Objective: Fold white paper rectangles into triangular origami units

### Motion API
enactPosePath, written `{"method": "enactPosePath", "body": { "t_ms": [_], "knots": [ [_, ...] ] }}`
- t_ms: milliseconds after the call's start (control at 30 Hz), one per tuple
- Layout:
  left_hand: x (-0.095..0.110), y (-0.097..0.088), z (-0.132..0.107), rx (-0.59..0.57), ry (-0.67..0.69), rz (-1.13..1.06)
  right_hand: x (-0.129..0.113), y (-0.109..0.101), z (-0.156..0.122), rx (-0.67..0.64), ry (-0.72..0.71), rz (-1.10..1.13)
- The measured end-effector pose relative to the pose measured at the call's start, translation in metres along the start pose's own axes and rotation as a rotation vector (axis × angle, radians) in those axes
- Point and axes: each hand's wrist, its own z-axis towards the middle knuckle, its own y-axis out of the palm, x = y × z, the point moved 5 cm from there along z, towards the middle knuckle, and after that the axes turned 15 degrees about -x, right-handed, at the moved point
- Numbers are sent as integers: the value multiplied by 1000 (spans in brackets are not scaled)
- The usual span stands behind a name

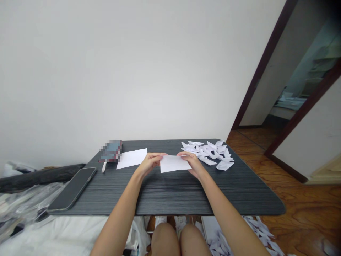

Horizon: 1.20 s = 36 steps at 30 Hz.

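Observation:
A small white sheet of paper (173, 163) is held just above the dark striped table (165, 192), near its middle. My left hand (150, 161) pinches the sheet's left edge, fingers closed on it. My right hand (193, 163) grips the right edge the same way. A second flat white sheet (131, 158) lies on the table left of my left hand. A heap of several folded white paper boats (210, 152) sits at the back right of the table, close to my right hand.
A dark phone (73, 188) lies near the table's left edge. A small booklet (111, 151) and a white pen (103, 166) rest at the back left. More folded paper (255, 227) litters the wooden floor on the right. An open doorway (293, 92) stands at right.

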Motion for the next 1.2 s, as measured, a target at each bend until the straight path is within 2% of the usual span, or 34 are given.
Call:
{"method": "enactPosePath", "body": {
  "t_ms": [167, 267, 367, 467, 533, 633, 733, 800, 867, 1033, 1200],
  "knots": [
    [-2, -3, 1, 9, 46, -61, -4, 4, -1, -53, -41, 87],
    [-4, -8, 3, 63, 66, -170, -12, 5, -2, -46, -132, 105],
    [-7, -13, 5, 133, 58, -321, -21, 8, -3, -29, -258, 58],
    [-14, -12, 8, 135, 12, -448, -23, 13, -4, -57, -277, -55],
    [-20, -8, 9, 94, -31, -489, -23, 15, -4, -72, -266, -121],
    [-25, 4, 10, -33, -83, -501, -24, 15, -4, -59, -263, -152],
    [-27, 17, 8, -201, -167, -460, -22, 8, -3, -3, -261, -136],
    [-27, 21, 7, -251, -208, -392, -20, 3, -3, 35, -256, -143],
    [-25, 18, 9, -193, -178, -300, -17, 1, -2, 40, -224, -200],
    [-11, 6, 13, 106, 87, -27, -8, 9, -1, -55, -91, -452],
    [-2, 12, 7, 226, 187, 384, -7, 16, -1, -102, -61, -611]
  ]
}}
